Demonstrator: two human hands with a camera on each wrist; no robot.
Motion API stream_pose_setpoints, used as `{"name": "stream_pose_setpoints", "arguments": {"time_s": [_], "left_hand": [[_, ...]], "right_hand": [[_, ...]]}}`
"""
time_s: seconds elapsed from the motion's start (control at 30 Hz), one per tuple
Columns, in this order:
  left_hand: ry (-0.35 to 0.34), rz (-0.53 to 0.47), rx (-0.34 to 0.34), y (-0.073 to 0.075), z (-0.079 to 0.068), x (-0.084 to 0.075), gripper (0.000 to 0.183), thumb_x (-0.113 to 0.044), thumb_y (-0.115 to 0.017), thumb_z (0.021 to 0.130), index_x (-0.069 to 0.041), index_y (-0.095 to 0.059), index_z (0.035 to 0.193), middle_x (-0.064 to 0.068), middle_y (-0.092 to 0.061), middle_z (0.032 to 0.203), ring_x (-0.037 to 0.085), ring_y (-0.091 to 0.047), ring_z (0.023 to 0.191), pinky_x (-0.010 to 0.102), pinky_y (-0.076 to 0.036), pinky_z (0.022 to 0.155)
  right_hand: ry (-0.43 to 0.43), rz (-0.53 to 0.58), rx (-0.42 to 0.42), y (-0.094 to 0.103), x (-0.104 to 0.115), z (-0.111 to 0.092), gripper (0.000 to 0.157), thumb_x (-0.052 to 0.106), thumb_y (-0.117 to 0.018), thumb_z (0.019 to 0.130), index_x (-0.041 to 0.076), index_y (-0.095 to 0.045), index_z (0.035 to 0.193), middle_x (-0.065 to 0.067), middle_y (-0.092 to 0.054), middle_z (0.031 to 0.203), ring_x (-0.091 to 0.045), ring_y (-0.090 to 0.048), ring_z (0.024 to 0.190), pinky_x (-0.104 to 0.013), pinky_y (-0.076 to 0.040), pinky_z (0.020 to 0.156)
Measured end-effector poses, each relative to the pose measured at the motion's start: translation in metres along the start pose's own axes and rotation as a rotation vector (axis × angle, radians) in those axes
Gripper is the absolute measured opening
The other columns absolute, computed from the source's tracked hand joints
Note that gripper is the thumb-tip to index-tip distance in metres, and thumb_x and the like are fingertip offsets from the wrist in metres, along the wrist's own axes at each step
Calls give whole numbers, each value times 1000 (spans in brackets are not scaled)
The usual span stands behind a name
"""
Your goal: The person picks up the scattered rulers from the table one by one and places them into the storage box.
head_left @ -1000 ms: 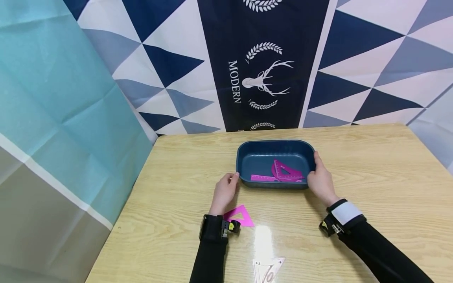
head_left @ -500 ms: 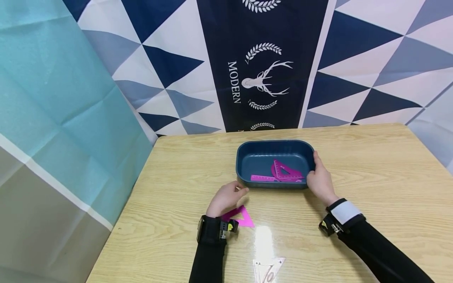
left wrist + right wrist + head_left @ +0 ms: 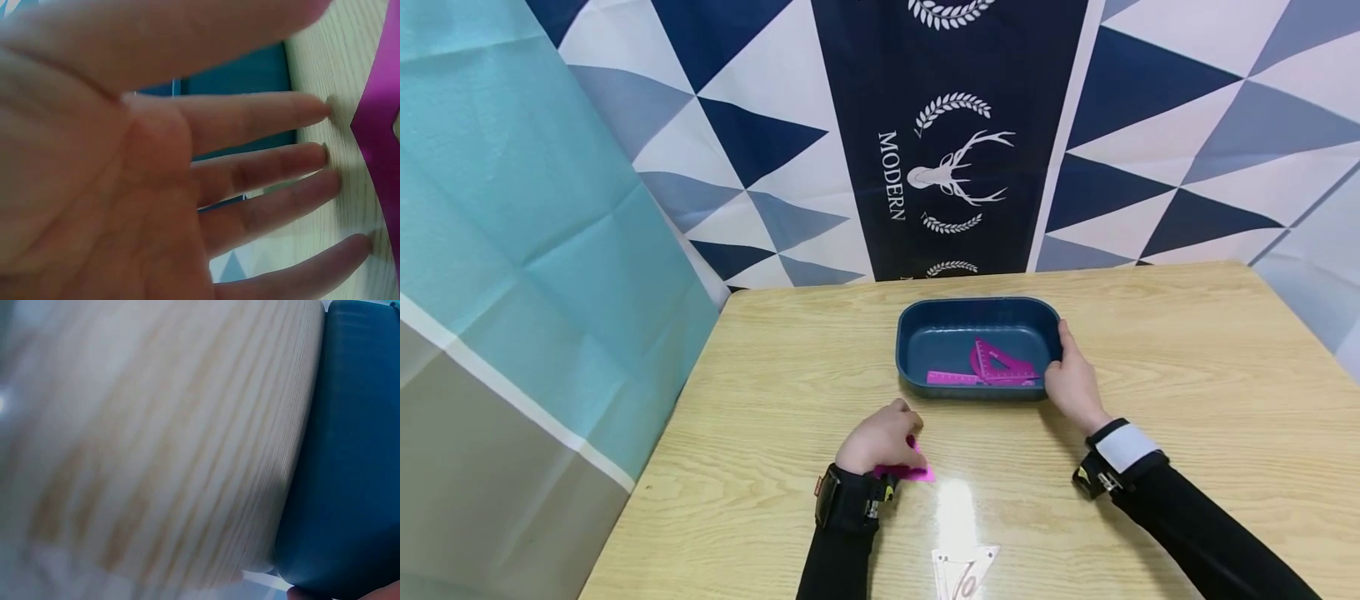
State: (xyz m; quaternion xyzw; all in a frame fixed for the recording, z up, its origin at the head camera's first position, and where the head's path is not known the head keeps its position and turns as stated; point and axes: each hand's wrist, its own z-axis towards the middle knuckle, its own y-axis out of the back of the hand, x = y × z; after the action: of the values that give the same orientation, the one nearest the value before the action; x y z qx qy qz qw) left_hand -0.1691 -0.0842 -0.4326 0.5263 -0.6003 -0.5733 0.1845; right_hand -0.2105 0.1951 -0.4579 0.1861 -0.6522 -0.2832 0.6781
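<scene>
My left hand (image 3: 883, 439) is over a pink set square (image 3: 917, 473), partly covering it. In the left wrist view its fingers (image 3: 250, 119) are spread and fairly straight, their tips close to the tabletop beside the set square (image 3: 375, 125). Nothing shows between thumb and fingers. At the right end of a dark blue box (image 3: 973, 314), my right hand (image 3: 1075, 387) holds the wall by its front corner. Inside the box lie a pink ruler (image 3: 951, 378) and a pink set square (image 3: 996, 365) over another curved pink piece. The right wrist view shows mostly the box's side (image 3: 350, 444).
A clear set square (image 3: 962, 571) with printed markings lies near the front of the wooden table (image 3: 760, 400), by a bright glare spot. A patterned cloth (image 3: 947, 167) hangs behind the table's back edge, and a blue-and-grey cloth (image 3: 550, 208) hangs along the left.
My left hand has let go of the box's front left corner and come back towards me, over the pink set square. The right hand has stayed on the box.
</scene>
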Motion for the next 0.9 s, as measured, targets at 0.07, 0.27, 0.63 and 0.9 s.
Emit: {"name": "stream_pose_setpoints", "arguments": {"time_s": [0.07,0.27,0.63,0.9], "left_hand": [[9,39,20,0,-3,-3,44,-30,-81,65,-9,-62,99,0,-44,95,12,-43,82,22,-40,68],[56,141,58,-5,-9,-10,65,-28,-85,57,-11,-56,112,1,-44,109,15,-43,96,26,-43,66],[64,315,-5,-17,-12,-15,70,-17,-80,56,-9,-47,117,5,-42,111,18,-42,98,29,-42,64],[32,279,-61,-23,-12,-8,71,-15,-83,55,-10,-49,118,4,-44,109,19,-45,98,28,-44,63]], "right_hand": [[6,3,0,0,0,0,62,-4,-26,86,-1,-5,144,-26,-14,146,-37,-40,100,-50,-34,88],[9,-8,9,-1,-1,1,62,-4,-27,86,-2,-5,144,-27,-14,146,-37,-44,91,-49,-37,82],[-13,13,9,0,0,1,63,-3,-26,85,1,-4,145,-25,-13,147,-37,-40,95,-46,-34,80],[-27,14,12,0,1,1,63,-3,-26,86,2,-4,145,-25,-12,147,-41,-44,105,-49,-39,85]]}}
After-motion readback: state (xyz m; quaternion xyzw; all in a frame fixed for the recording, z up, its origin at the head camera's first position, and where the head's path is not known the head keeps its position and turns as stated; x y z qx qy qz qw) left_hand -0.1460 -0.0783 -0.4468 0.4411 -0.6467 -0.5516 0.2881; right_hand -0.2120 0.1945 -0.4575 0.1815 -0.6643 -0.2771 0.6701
